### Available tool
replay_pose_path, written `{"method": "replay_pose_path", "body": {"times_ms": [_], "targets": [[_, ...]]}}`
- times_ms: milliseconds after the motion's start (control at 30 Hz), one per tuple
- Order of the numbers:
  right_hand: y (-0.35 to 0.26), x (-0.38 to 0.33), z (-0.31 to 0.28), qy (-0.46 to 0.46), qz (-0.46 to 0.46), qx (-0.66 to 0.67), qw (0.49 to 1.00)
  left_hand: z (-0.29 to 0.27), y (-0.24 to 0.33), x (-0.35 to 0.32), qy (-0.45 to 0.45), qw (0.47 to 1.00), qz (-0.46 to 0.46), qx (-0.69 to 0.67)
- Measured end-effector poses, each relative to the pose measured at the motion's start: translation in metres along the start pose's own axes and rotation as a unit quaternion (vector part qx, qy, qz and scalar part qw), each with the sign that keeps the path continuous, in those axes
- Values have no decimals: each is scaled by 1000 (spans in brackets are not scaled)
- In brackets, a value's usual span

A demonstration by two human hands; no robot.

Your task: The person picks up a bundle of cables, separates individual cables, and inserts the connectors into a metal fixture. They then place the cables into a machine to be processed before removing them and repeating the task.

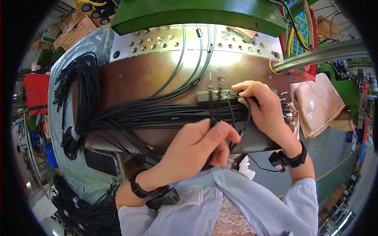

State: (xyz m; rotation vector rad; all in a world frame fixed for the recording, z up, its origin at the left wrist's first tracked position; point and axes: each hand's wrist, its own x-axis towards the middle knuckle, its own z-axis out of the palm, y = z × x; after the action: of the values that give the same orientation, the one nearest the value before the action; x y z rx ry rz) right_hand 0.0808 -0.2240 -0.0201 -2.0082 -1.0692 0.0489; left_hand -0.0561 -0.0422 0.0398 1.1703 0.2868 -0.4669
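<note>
My left hand [193, 145] is closed in front of the bench board, its thumb and forefinger pinching black cables. Above its fingers two cable ends with metal connectors [221, 82] stick up, smeared by motion. My right hand [264, 108] is closed on a black cable [247, 112], with thumb and fingertips at the right end of a narrow grey metal fixture [203, 96]. A second cable bends up to the fixture's middle; how its end sits there is too small to tell. Behind both hands a thick bundle of black cables [157, 117] crosses the brown board [130, 82].
A green machine [197, 15] overhangs a perforated metal plate [147, 41] at the back. Coiled black cables [86, 74] and a phone [101, 161] lie at left. Metal connectors [289, 114], a rail [323, 55] and brown paper packages [317, 102] are on the right.
</note>
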Motion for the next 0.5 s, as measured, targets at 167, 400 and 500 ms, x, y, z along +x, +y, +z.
{"method": "replay_pose_path", "body": {"times_ms": [167,400,500], "targets": [[-5,5,0,-4,18,-16,1000,0,-6,10,-56,998,-5,-8],[-16,15,-7,-2,-43,-89,995,2,2,18,-62,995,-75,-27],[-20,14,-19,73,-147,-197,967,7,14,20,-94,991,-93,-21]]}}
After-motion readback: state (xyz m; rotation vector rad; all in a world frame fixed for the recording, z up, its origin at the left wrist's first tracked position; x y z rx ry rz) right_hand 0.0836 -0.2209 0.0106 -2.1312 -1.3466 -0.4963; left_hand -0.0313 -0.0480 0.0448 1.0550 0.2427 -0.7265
